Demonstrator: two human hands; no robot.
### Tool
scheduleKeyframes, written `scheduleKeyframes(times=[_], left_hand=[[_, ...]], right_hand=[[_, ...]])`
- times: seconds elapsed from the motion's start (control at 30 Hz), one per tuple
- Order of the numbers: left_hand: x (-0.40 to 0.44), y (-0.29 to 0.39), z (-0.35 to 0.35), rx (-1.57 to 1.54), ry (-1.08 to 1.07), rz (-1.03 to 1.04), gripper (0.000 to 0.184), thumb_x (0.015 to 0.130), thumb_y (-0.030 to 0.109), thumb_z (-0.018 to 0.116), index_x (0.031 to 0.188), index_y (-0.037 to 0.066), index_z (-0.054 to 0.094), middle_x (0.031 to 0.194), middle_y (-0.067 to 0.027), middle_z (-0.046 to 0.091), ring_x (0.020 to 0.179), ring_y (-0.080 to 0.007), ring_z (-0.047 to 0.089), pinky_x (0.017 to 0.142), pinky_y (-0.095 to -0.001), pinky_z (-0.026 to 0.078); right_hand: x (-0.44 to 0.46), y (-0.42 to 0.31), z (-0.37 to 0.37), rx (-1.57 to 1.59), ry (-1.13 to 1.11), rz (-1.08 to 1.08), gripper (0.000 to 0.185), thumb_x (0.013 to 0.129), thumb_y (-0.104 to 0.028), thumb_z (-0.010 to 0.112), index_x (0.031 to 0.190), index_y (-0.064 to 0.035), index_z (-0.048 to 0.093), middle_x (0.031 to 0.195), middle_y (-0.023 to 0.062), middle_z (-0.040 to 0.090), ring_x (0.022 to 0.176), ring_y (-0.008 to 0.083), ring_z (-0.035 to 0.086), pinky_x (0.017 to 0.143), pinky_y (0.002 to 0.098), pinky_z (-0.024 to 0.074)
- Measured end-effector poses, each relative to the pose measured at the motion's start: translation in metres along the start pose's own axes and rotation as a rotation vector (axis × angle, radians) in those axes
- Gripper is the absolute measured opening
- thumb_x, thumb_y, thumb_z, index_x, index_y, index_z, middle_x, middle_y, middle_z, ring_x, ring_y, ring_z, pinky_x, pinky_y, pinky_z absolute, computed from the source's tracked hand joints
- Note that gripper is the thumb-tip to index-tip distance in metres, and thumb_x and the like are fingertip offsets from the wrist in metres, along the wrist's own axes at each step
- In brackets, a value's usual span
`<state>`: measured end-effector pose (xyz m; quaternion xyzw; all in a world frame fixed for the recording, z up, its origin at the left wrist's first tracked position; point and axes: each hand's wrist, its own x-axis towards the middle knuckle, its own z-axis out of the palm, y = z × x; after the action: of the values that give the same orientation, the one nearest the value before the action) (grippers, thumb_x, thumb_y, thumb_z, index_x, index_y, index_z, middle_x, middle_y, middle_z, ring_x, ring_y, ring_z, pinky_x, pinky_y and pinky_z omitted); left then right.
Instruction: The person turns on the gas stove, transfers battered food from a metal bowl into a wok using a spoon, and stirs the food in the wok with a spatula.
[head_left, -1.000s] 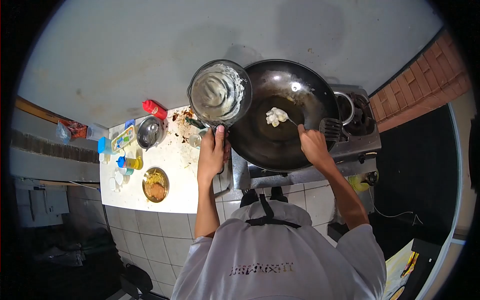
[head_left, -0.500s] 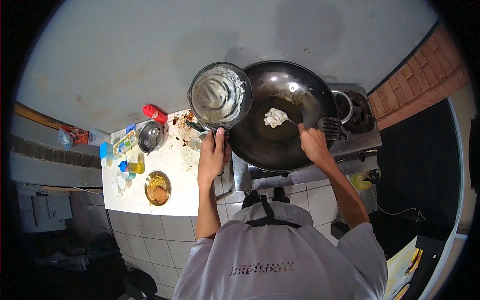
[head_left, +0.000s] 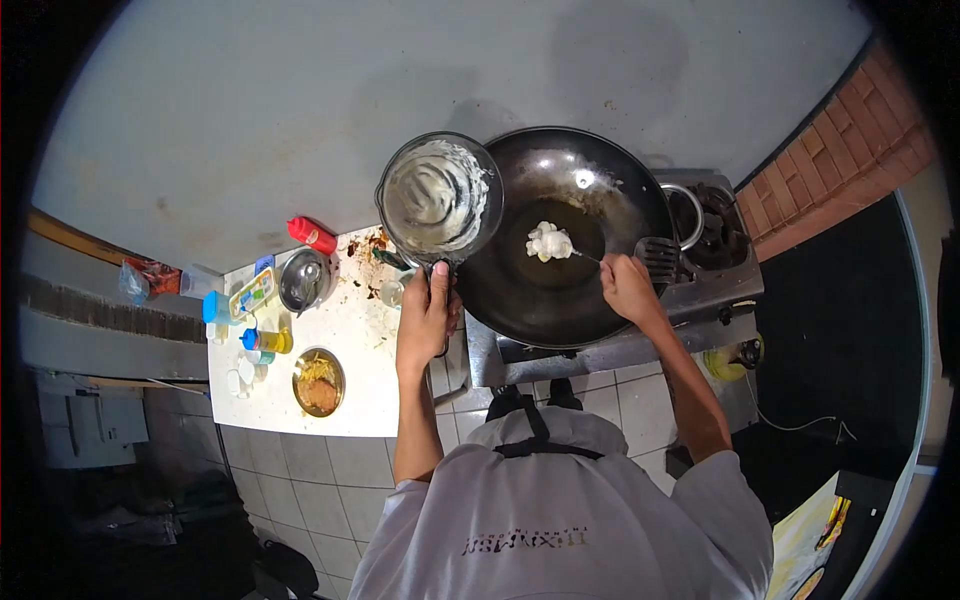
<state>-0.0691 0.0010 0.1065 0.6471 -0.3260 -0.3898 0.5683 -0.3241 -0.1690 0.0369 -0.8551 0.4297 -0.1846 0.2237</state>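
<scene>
My left hand (head_left: 428,318) is closed around the dark handle of a small pan (head_left: 440,195), thumb on top. White creamy residue is smeared over the pan's inside, and the pan is raised beside and partly over the left rim of a large black wok (head_left: 520,300). My right hand (head_left: 630,288) grips a thin-handled utensil, apparently a spoon (head_left: 587,257). A lump of white, creamy mixture (head_left: 549,242) covers its far end above the wok's middle; I cannot tell whether it touches the oil. A slotted turner (head_left: 658,259) lies near the wok's right rim, beside my right hand.
The wok sits on a metal stove (head_left: 600,355) with another burner (head_left: 715,225) at right. On the white table (head_left: 370,400) at left are a metal bowl (head_left: 305,280), a plate of food (head_left: 318,382), a red squeeze bottle (head_left: 311,235) and a yellow bottle (head_left: 267,340). A wall rises behind.
The white lump has shifted slightly in shape and position at the utensil's end. My left hand still holds the pan almost unmoved; the whole view has dipped a little.
</scene>
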Motion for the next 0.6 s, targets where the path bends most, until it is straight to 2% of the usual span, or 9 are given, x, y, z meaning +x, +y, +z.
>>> scheduleKeyframes(times=[0.27, 0.47, 0.6], left_hand=[[-0.0003, -0.0016, 0.0006, 0.036, -0.018, 0.000, 0.040, 0.103, 0.040, 0.044, 0.090, 0.002, 0.047, 0.054, -0.0002, 0.042, 0.040, -0.0069, 0.037, 0.036, -0.0234, 0.028], [0.0010, -0.0010, 0.0019, 0.009, -0.024, -0.030, 0.040, 0.103, 0.039, 0.044, 0.088, 0.002, 0.046, 0.055, -0.0001, 0.042, 0.040, -0.0067, 0.036, 0.036, -0.0235, 0.027], [0.0036, 0.0024, 0.0026, 0.039, -0.062, -0.019, 0.040, 0.103, 0.040, 0.044, 0.089, 0.002, 0.046, 0.056, 0.0004, 0.042, 0.041, -0.0065, 0.037, 0.036, -0.0234, 0.027]], right_hand=[[-0.0016, 0.0020, -0.0008, 0.036, 0.032, 0.010, 0.012, 0.087, -0.009, 0.055, 0.081, 0.0014, 0.056, 0.078, 0.0243, 0.061, 0.080, 0.0462, 0.059, 0.071, 0.0535, 0.0450], [-0.0038, 0.0007, -0.0028, -0.053, 0.041, 0.031, 0.015, 0.091, -0.010, 0.053, 0.085, 0.0027, 0.058, 0.076, 0.0281, 0.061, 0.076, 0.0466, 0.060, 0.071, 0.0552, 0.0460], [0.0002, -0.0015, -0.0077, -0.130, 0.064, -0.033, 0.014, 0.091, -0.008, 0.053, 0.087, 0.0041, 0.058, 0.069, 0.0291, 0.060, 0.070, 0.0450, 0.063, 0.065, 0.0525, 0.0494]])
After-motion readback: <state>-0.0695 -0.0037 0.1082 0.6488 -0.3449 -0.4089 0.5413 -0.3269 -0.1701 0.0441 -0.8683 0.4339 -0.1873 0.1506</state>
